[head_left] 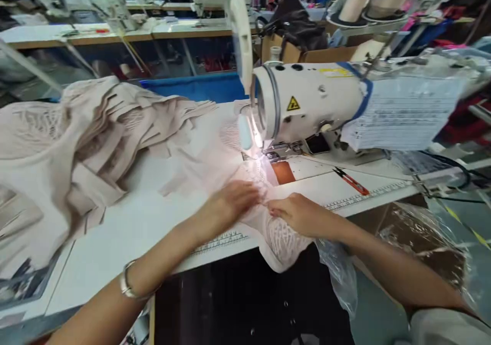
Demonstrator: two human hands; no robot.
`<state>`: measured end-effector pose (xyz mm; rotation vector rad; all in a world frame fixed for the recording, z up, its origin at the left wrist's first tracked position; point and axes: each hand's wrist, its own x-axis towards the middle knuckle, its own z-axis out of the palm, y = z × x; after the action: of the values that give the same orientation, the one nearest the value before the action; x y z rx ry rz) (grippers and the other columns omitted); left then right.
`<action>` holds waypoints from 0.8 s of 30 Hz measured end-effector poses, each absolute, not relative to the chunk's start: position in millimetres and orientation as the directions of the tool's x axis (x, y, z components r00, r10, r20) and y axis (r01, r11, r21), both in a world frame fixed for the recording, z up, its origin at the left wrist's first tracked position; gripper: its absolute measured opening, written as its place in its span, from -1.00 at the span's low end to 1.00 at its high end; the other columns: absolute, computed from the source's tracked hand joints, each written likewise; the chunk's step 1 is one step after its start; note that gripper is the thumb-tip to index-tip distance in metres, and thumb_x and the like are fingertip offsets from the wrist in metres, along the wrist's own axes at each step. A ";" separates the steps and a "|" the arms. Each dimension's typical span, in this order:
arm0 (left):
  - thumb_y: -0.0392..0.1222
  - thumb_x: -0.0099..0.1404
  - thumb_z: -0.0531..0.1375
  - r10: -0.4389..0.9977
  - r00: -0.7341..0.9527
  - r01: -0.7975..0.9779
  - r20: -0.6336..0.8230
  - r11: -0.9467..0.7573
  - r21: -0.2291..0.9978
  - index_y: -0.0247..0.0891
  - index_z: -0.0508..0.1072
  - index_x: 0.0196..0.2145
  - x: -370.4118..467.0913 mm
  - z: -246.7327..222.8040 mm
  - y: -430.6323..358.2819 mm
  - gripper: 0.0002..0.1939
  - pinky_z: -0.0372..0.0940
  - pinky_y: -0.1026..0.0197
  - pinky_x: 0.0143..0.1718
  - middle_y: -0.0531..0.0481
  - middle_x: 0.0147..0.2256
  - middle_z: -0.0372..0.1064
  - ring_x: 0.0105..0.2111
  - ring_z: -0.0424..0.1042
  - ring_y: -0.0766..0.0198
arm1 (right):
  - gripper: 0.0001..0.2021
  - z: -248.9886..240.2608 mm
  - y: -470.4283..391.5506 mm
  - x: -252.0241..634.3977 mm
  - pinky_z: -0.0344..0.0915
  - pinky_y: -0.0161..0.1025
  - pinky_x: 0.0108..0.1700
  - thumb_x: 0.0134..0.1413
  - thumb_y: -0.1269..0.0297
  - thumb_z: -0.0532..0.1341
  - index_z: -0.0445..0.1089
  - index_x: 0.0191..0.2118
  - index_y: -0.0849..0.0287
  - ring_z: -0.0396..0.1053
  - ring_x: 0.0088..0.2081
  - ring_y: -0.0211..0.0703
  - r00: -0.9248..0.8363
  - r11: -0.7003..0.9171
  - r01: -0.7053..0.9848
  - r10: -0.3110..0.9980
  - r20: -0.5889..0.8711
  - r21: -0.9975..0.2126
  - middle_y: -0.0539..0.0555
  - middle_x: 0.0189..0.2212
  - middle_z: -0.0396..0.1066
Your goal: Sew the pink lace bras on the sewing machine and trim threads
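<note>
Cloth (pixel 286 238) at the machine (pixel 314 99)

My left hand (pixel 235 200) lies flat on the cloth, fingers together, near the light (pixel 258 134); my right hand (pixel 301 214) pinches it between thumb and fingers. Its lacy end hangs over the table (pixel 138 222) edge. Snips (pixel 351 181) lie to the right.

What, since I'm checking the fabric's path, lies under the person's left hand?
Pale pink fabric lies under the left hand, over the white table. The patch directly beneath the hand is covered; any seam or fold there cannot be seen.
</note>
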<state>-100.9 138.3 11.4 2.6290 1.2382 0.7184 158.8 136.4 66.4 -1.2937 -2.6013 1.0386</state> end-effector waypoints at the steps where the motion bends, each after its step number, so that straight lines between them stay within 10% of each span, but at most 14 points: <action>1: -0.22 0.54 0.01 0.621 0.736 0.556 0.269 -0.781 0.284 -0.22 0.45 0.10 -82.4 6.3 136.4 -0.69 0.22 -0.07 0.32 -0.14 0.14 0.45 0.26 0.32 0.09 | -0.70 78.3 144.7 161.9 -0.03 -0.27 -0.41 0.27 0.40 0.13 0.35 -0.52 0.13 0.21 -0.55 -0.27 -0.724 0.452 0.626 0.639 -0.259 -0.636 -0.07 -0.62 0.31; 4: -0.16 0.52 0.06 0.508 0.845 0.467 0.166 -0.853 0.232 -0.40 0.34 0.24 -37.7 -3.6 133.3 -0.57 0.07 -0.23 0.38 -0.32 0.31 0.25 0.37 0.15 -0.11 | -0.68 107.7 175.3 177.8 0.00 -0.27 -0.40 0.14 0.33 0.28 0.31 -0.61 0.11 0.17 -0.57 -0.31 -0.835 0.572 0.545 0.431 -0.341 -0.613 -0.11 -0.65 0.28; 9: -0.13 0.44 0.15 0.646 0.728 0.581 0.230 -0.759 0.295 -0.48 0.22 0.32 -30.6 -8.0 150.7 -0.41 0.08 -0.28 0.36 -0.46 0.33 0.15 0.38 0.12 -0.18 | -0.62 86.5 214.1 187.6 -0.07 -0.22 -0.42 0.09 0.41 0.29 0.18 -0.66 0.12 0.06 -0.60 -0.27 -0.582 0.556 0.813 0.782 -0.224 -0.174 -0.06 -0.67 0.18; 13: -0.13 0.47 0.10 0.513 0.807 0.354 0.294 -0.818 0.453 -0.38 0.42 0.17 -48.0 -4.9 182.6 -0.59 0.22 -0.07 0.32 -0.29 0.19 0.41 0.27 0.32 0.05 | -0.84 36.5 216.1 162.3 0.07 -0.25 -0.34 0.27 0.32 0.15 0.33 -0.38 0.14 0.29 -0.41 -0.16 -0.476 0.462 0.835 0.879 0.027 -0.300 0.08 -0.41 0.40; 16: -0.25 0.54 -0.08 0.664 0.688 0.446 0.292 -0.705 0.552 -0.27 0.54 -0.06 -48.5 -3.4 198.2 -0.62 0.42 0.08 0.05 -0.11 -0.08 0.58 -0.03 0.53 0.20 | -0.89 14.0 215.2 146.7 0.08 -0.26 -0.34 0.23 0.32 0.16 0.33 -0.35 0.13 0.32 -0.38 -0.13 -0.328 0.326 0.862 0.943 0.063 -0.389 0.06 -0.43 0.44; 24: -0.15 0.55 -0.01 0.704 0.646 0.748 0.294 -0.661 -0.061 -0.75 0.31 0.21 -31.4 -7.2 174.2 -0.47 0.29 -0.10 0.09 -0.54 0.19 0.33 0.15 0.36 -0.17 | -0.73 8.1 212.1 149.5 0.03 -0.27 -0.37 0.15 0.16 0.19 0.17 -0.51 0.08 0.20 -0.49 -0.18 -0.257 0.283 0.849 0.959 0.120 -0.447 -0.02 -0.59 0.31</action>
<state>-31.4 174.2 -7.2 3.0085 1.3395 0.4108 149.5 212.1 8.1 -1.6337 -2.1922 0.4161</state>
